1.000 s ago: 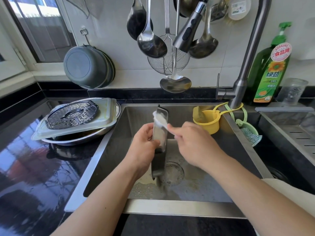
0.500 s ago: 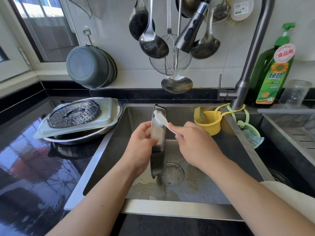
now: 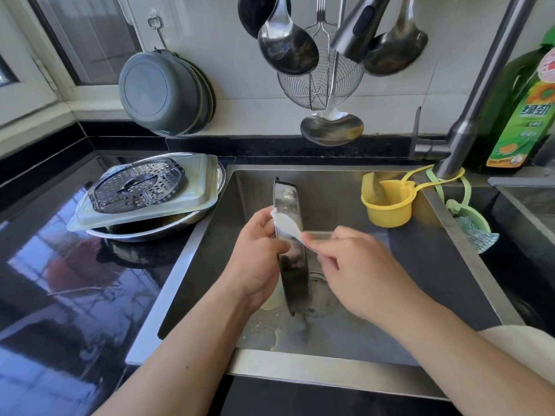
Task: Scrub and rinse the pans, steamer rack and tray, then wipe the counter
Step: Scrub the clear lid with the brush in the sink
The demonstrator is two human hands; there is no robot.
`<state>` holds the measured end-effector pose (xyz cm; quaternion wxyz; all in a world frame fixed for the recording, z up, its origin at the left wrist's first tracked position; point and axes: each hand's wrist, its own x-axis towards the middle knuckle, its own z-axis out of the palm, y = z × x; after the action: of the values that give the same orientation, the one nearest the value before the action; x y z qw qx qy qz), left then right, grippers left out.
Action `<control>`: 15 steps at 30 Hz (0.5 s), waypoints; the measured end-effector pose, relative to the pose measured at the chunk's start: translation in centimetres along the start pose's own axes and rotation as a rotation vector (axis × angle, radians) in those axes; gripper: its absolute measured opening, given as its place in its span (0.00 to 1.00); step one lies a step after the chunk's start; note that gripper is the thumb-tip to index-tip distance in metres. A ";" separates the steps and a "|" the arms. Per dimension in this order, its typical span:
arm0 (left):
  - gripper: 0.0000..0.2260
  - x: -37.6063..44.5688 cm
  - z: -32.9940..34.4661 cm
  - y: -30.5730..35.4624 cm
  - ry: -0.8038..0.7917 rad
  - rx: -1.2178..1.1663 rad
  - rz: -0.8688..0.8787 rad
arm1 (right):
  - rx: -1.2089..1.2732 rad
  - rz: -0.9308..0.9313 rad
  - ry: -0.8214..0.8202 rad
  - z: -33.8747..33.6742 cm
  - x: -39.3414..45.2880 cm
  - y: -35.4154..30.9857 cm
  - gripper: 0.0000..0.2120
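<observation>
Black glossy counter (image 3: pixel 60 295) on the left, carrying steamer rack (image 3: pixel 138 189) on tray (image 3: pixel 198 202) over a steel pan (image 3: pixel 156 229). Mid-sink (image 3: pixel 450 265), dark pan (image 3: pixel 292 265) up on edge, gripped by left hand (image 3: pixel 255 259). Right hand (image 3: pixel 360 271) pinching white cloth (image 3: pixel 285 225) against its rim.

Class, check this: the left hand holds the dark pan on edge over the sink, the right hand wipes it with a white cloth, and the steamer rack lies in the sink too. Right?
One error. The steamer rack is not in the sink; the head view shows it on the tray on the counter, left of the sink. The left hand, dark pan, right hand and white cloth are as stated.
</observation>
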<state>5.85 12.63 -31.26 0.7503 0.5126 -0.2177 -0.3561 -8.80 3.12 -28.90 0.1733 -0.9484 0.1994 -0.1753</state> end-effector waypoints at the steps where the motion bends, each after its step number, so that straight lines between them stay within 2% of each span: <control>1: 0.28 -0.1 0.0 0.1 -0.009 -0.003 -0.001 | 0.005 -0.001 0.004 0.0 -0.1 0.1 0.21; 6: 0.34 -0.7 1.1 0.3 -0.072 0.067 -0.003 | -0.067 0.074 0.099 -0.5 1.7 1.2 0.21; 10: 0.30 -0.7 1.0 0.7 -0.056 0.057 0.004 | 0.016 0.001 -0.028 -0.4 0.0 0.3 0.20; 15: 0.35 -0.5 1.5 0.7 -0.095 0.175 0.023 | -0.032 0.082 0.091 -0.9 2.5 1.4 0.21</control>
<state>4.73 12.23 -30.00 0.6955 0.5562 -0.2894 -0.3510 -7.50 0.58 -28.01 0.1561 -0.9332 0.2482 -0.2076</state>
